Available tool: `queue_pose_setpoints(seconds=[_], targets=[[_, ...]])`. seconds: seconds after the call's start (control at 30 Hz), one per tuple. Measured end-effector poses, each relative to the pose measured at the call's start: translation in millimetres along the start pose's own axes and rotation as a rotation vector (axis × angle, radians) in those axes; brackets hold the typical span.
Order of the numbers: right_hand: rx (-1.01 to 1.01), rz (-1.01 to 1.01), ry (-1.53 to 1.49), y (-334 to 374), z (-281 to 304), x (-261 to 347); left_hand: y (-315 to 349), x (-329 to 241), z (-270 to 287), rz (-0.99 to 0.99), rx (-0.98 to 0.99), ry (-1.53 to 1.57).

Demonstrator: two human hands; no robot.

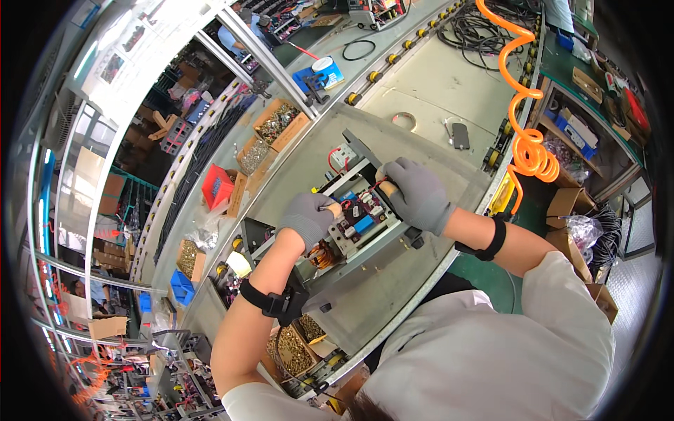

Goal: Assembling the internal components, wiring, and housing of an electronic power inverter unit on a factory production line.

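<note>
An open metal-framed electrical unit (319, 284) lies on the bench in front of me, with a circuit board (359, 214) inside it carrying blue and dark parts. A copper coil (323, 255) sits at its near left end. My left hand (307, 219), in a grey glove with bare fingertips, is curled closed at the board's left edge; what its fingers hold is hidden. My right hand (420, 195), gloved alike, is closed at the board's far right side, with a red wire (377, 186) at its thumb and fingertips. A small white block with red wires (342, 157) sits at the unit's far end.
Boxes of small metal parts (277, 123) and a red bin (217, 186) stand to the left. A coiled orange air hose (535, 156) hangs at the right. Farther along the bench lie a tape ring (404, 121), a dark flat piece (460, 136) and black cables (484, 35).
</note>
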State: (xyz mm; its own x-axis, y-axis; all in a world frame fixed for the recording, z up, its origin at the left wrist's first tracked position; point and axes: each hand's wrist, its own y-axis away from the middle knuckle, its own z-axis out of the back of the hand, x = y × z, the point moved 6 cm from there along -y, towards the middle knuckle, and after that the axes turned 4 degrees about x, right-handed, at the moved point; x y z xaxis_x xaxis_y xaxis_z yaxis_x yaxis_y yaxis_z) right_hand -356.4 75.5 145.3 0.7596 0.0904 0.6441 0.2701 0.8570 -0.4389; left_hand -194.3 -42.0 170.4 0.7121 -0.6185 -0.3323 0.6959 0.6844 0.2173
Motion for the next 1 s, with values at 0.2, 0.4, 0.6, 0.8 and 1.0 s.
queue_pose_setpoints(seconds=[0.2,0.4,0.6,0.8,1.0], targets=[[0.152,-0.012,0.071,-19.4,2.4,-5.7,-5.4,30.6,-25.8,0.431,0.395,0.786],[0.006,0.074,0.143,-47.0,20.7,19.7,-11.8,30.7,-31.2,0.236,0.349,0.655],[-0.286,0.417,0.245,-67.9,46.5,75.0,-9.0,32.5,-27.9,0.174,0.369,0.434],[-0.32,0.35,0.307,-82.0,46.1,62.8,-2.1,17.8,-19.8,0.08,0.425,0.247],[0.162,0.021,0.362,-83.4,22.7,7.3,10.9,31.9,-19.3,0.224,0.571,0.673]])
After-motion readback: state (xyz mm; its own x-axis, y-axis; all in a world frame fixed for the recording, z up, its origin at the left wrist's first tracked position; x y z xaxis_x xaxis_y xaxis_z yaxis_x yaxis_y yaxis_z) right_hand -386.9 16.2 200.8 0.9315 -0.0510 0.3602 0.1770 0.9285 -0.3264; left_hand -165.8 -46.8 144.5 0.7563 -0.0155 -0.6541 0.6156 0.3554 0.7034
